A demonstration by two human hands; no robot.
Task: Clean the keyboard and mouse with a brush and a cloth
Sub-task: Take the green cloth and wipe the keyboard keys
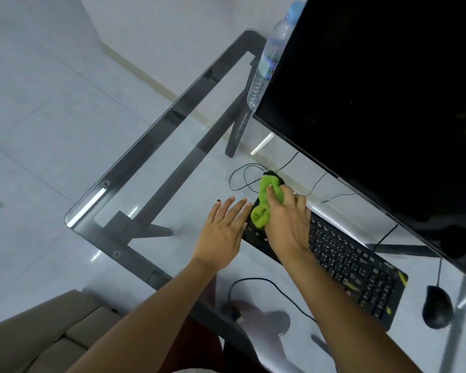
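Note:
A black keyboard (345,261) lies diagonally on the glass desk (156,200), in front of the monitor. My right hand (287,219) presses a bunched green cloth (265,201) onto the keyboard's left end, fingers closed around it. My left hand (222,230) rests flat beside that end, fingers apart and touching the keyboard's edge, holding nothing. A black mouse (437,308) sits on the desk to the right of the keyboard. No brush is visible.
A large dark monitor (382,98) stands behind the keyboard, with a plastic water bottle (272,52) at its left edge. Thin black cables (242,179) loop on the glass. The desk's dark metal frame (178,170) and the tiled floor show through the glass.

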